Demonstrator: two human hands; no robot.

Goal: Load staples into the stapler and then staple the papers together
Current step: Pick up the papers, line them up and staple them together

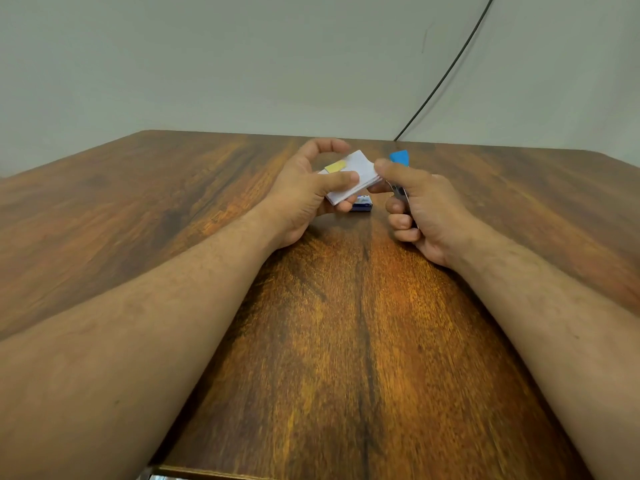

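Left hand (311,192) pinches the light, floppy papers (356,171) by their near edge, right hand (419,209) wraps the stiff stapler (400,157) at their corner; keep the stack squared.

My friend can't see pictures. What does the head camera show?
Two bare hands work above a wooden table: the left hand holds a small stack of white papers, the right hand grips a blue stapler at its edge.
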